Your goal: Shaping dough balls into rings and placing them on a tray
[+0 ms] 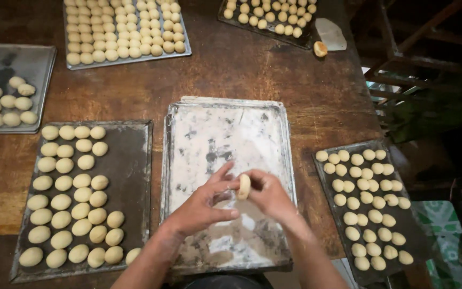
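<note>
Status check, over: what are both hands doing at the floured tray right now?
Left hand and right hand together pinch one dough piece. Held above floured tray. Nothing in the way; filled trays sit either side.

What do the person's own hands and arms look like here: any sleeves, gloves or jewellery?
Both forearms are bare up to the frame edge, with no sleeves in view. The left hand and right hand wear no gloves. No rings, watch or bracelets show on the fingers or wrists.
</note>
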